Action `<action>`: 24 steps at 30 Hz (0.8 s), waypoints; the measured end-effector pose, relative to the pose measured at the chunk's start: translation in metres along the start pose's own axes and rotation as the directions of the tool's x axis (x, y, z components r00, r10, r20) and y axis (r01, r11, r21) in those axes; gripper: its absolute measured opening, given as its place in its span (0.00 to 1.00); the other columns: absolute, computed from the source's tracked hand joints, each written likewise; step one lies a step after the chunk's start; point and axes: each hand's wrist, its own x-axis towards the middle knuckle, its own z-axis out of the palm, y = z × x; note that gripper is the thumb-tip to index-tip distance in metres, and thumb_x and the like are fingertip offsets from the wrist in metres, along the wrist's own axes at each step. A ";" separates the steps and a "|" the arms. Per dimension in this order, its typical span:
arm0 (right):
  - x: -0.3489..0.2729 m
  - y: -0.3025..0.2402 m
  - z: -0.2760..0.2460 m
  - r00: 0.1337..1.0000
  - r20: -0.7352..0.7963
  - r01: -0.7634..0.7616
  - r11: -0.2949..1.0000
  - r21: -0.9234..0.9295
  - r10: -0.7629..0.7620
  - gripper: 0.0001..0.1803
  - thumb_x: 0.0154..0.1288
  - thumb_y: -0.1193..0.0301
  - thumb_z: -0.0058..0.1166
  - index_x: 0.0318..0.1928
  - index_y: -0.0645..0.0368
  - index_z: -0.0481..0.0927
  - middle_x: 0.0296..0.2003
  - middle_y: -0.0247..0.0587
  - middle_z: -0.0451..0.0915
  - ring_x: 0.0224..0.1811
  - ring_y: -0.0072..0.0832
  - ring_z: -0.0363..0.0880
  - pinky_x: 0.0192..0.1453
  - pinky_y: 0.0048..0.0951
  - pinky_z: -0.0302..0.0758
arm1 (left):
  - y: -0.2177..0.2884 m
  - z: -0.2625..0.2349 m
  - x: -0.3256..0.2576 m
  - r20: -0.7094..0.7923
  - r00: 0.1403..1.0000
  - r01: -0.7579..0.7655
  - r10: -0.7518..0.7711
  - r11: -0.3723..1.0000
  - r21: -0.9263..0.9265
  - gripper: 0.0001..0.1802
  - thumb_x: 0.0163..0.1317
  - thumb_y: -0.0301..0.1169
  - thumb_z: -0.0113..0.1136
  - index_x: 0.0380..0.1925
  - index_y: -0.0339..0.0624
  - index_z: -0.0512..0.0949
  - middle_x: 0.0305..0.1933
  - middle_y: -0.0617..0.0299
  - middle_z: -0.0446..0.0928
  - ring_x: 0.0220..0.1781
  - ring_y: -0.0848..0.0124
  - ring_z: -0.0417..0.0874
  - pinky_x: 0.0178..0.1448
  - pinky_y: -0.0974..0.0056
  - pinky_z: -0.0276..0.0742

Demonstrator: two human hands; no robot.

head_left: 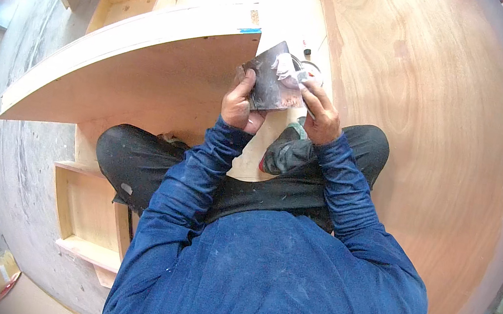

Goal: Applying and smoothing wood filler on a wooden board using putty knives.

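My left hand (242, 100) is closed on the near left edge of a dark, smeared square board (268, 88), thumb on top. A lump of pale pinkish putty (285, 68) lies on the board, with thinner smears near its right corner. My right hand (322, 112) is closed round a small putty knife (303, 77), its blade at the putty; most of the tool is hidden by my fingers. Just behind the board stands a round can (313, 70), partly covered by the board and my right hand.
A curved-edge wooden panel (148, 63) rises at the left, blue tape (251, 30) on its corner. A large plywood panel (428, 151) fills the right. Wooden box frames (88, 249) stand at the lower left and upper left. A small black-and-red object (307, 52) lies beyond the can.
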 end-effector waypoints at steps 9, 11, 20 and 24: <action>0.019 -0.023 0.009 0.504 -0.253 -0.353 0.464 0.812 0.826 0.15 0.71 0.77 0.48 0.57 0.66 0.72 0.50 0.45 0.78 0.51 0.34 0.78 0.60 0.37 0.75 | -0.013 0.022 -0.009 0.007 0.946 -0.320 0.325 0.928 0.191 0.20 0.75 0.39 0.43 0.63 0.48 0.65 0.58 0.56 0.75 0.54 0.59 0.81 0.48 0.51 0.87; 0.026 -0.032 0.005 0.508 -0.243 -0.325 0.445 0.835 0.826 0.15 0.70 0.78 0.48 0.56 0.65 0.72 0.52 0.45 0.77 0.53 0.35 0.77 0.60 0.40 0.75 | -0.016 0.024 -0.010 -0.091 0.924 -0.351 0.371 0.919 0.182 0.19 0.74 0.37 0.42 0.63 0.48 0.65 0.58 0.56 0.75 0.54 0.59 0.81 0.48 0.50 0.87; 0.010 -0.040 0.018 0.549 -0.356 -0.481 0.634 0.605 0.756 0.16 0.68 0.81 0.51 0.55 0.63 0.74 0.51 0.42 0.79 0.53 0.34 0.77 0.60 0.39 0.75 | -0.031 0.044 -0.012 -0.174 0.853 -0.465 0.491 0.869 0.171 0.19 0.73 0.31 0.43 0.62 0.44 0.65 0.57 0.54 0.74 0.55 0.61 0.80 0.53 0.52 0.84; 0.017 -0.054 0.014 0.563 -0.290 -0.470 0.588 0.658 0.774 0.16 0.67 0.82 0.50 0.55 0.63 0.75 0.51 0.43 0.79 0.52 0.34 0.78 0.59 0.38 0.76 | -0.036 0.046 -0.005 -0.236 0.680 -0.627 0.694 0.717 0.304 0.17 0.69 0.28 0.50 0.54 0.33 0.74 0.50 0.54 0.79 0.48 0.67 0.82 0.53 0.64 0.77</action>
